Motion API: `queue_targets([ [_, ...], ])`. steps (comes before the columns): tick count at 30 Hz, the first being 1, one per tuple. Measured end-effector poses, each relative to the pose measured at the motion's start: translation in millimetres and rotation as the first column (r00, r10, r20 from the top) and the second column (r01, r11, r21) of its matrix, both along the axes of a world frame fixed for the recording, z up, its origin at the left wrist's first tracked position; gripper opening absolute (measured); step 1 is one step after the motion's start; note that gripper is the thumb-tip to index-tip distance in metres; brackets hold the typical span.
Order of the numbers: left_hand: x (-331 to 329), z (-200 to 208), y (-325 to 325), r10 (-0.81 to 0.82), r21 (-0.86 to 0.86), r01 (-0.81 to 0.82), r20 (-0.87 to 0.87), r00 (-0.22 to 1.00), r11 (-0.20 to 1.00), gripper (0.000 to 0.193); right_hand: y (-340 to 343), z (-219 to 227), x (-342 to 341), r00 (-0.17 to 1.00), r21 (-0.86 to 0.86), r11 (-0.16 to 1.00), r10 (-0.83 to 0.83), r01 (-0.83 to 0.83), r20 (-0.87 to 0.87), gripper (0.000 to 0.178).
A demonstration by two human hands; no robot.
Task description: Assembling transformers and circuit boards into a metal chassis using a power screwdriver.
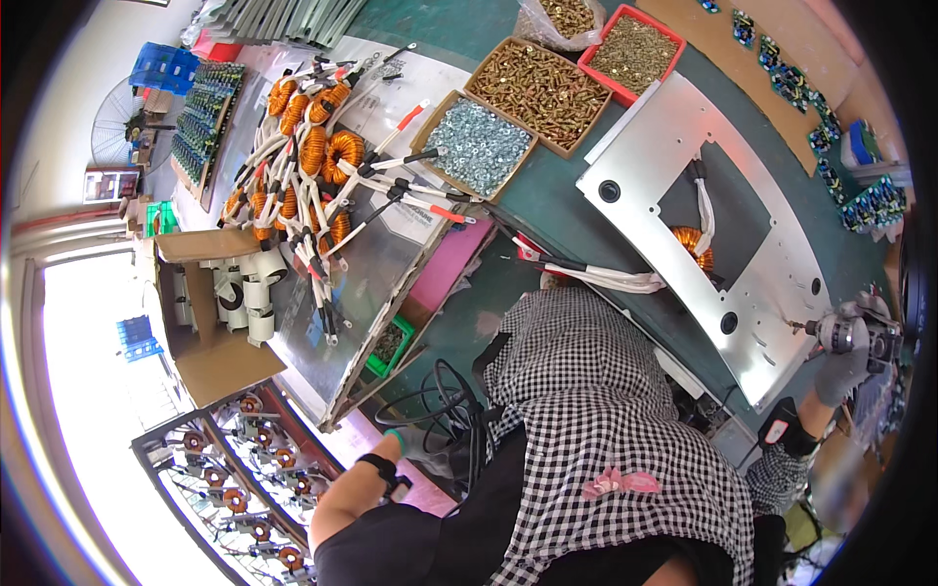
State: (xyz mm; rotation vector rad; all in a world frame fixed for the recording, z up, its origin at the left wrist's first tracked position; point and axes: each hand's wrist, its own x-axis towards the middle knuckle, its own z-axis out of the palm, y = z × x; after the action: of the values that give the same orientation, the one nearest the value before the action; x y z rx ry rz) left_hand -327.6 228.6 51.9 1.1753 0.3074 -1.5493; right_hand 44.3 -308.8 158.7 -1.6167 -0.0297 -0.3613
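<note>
Your right hand [842, 378] is closed around a power driver [848, 334], whose bit [799, 324] points at the right part of the silver metal plate [752, 303] on the green desk [576, 220]. You seem to be at a fastening step; the next move probably calls for a straight, steady bit. Your left hand [430, 451] is beside black cables [451, 398]; whether it grips them, I cannot tell. Near the plate, a red tray [604, 81] holds small brassy pieces [633, 49], one cardboard box [591, 125] brass-coloured fasteners [537, 93], and another box [515, 173] silvery hardware [479, 146].
</note>
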Motion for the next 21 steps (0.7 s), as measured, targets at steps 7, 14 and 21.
queue_targets([
  [7, 9, -3, -8, 0.218, -0.107, -0.227, -0.087, 0.972, 0.968, 0.029, -5, -3, 7, 0.996, -0.031, 0.999, -0.006, 0.009, 0.088, 0.04],
  [14, 42, 1, 14, 0.271, -0.056, -0.281, -0.137, 0.953, 0.958, 0.034, -2, 4, -2, 0.998, 0.037, 0.999, 0.029, -0.031, 0.057, 0.039],
  [21, 107, -26, 36, 0.191, 0.148, -0.189, 0.005, 0.982, 0.971, 0.038, 3, 1, -7, 0.996, 0.054, 0.997, -0.054, 0.05, 0.072, 0.039],
])
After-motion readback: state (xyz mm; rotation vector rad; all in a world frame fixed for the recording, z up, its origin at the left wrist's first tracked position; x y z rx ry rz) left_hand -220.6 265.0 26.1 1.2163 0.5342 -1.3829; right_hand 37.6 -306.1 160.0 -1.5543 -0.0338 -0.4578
